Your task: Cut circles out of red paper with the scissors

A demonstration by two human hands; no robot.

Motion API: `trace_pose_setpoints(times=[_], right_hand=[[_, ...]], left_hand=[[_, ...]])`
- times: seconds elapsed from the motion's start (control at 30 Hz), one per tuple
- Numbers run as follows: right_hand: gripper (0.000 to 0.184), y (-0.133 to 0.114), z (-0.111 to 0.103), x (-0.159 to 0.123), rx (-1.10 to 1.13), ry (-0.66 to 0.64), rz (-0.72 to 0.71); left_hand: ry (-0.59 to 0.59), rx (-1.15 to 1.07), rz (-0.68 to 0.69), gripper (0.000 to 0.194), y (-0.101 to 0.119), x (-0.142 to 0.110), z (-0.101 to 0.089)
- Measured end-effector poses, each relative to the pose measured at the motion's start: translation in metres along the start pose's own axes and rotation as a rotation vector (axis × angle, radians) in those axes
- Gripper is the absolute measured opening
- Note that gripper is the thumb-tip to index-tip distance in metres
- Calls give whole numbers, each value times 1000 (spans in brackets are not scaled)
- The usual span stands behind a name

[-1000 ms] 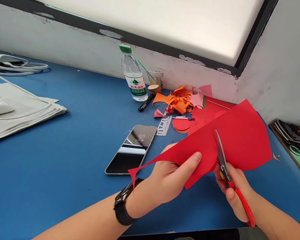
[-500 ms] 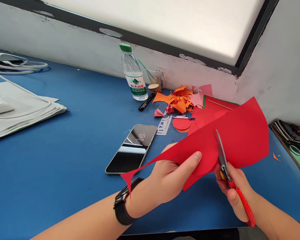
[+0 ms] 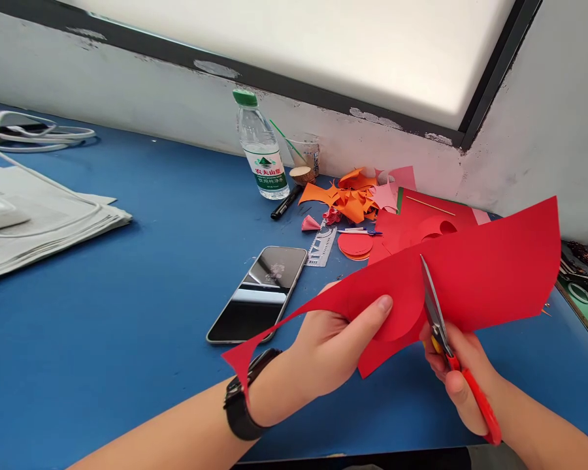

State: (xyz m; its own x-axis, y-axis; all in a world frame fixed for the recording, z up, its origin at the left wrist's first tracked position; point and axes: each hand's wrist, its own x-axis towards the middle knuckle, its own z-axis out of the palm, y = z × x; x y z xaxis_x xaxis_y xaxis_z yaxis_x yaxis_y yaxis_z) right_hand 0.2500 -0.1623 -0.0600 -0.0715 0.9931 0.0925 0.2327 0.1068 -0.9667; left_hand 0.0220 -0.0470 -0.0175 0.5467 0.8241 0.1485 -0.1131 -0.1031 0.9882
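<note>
My left hand [image 3: 340,349] pinches a large sheet of red paper [image 3: 500,261], thumb on top and fingers underneath. A curved cut runs through the sheet, and a thin strip of it trails left over my wrist, above the black watch [image 3: 242,408]. In my right hand [image 3: 463,372] are scissors [image 3: 436,320] with red handles, my fingers wrapped round them. Their blades point up and away, looking nearly closed, at the cut in the paper just right of my left thumb. Part of my left fingers is hidden behind the sheet.
A phone [image 3: 259,294] lies left of my hands. Behind it are a water bottle [image 3: 264,153], a black marker [image 3: 287,202], a stencil ruler [image 3: 322,245], red paper circles [image 3: 355,245] and orange scraps [image 3: 353,202]. Papers [image 3: 53,209] and a white cable [image 3: 44,137] lie far left.
The right part of the red sheet has swung outward to the right and flattened, showing more of the red paper behind. The trailing strip has shifted slightly left. Both hands stay almost in place.
</note>
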Motion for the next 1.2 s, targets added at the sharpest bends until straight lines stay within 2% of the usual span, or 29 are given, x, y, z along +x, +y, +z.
trace_pose_setpoints(times=[0.1,0.23,0.33,0.43,0.6,0.8,0.9,1.0,1.1,1.2], right_hand=[[69,-1,5,-1,-5,0,27],[74,-5,17,-3,-69,153,-8],[70,-7,23,-3,-125,180,-37],[68,-8,22,-3,-119,160,-36],[80,-6,10,-1,-47,90,26],[63,-4,5,-4,-44,36,-11],[68,-5,12,-6,-48,133,9],[71,-7,21,-6,-88,188,1],[67,-7,22,-6,-115,194,-8],[74,-6,16,-5,-43,131,36]], left_hand=[[10,11,9,42,0,0,0],[36,-2,12,42,-1,0,1],[55,-4,10,41,-1,0,2],[45,-3,35,37,0,1,1],[27,-76,53,38,-1,1,1],[12,-89,56,45,1,2,0],[6,-117,65,38,0,2,0],[15,-101,43,43,-1,2,-1],[21,-86,32,47,-2,2,-1],[16,-103,41,45,0,3,-1]])
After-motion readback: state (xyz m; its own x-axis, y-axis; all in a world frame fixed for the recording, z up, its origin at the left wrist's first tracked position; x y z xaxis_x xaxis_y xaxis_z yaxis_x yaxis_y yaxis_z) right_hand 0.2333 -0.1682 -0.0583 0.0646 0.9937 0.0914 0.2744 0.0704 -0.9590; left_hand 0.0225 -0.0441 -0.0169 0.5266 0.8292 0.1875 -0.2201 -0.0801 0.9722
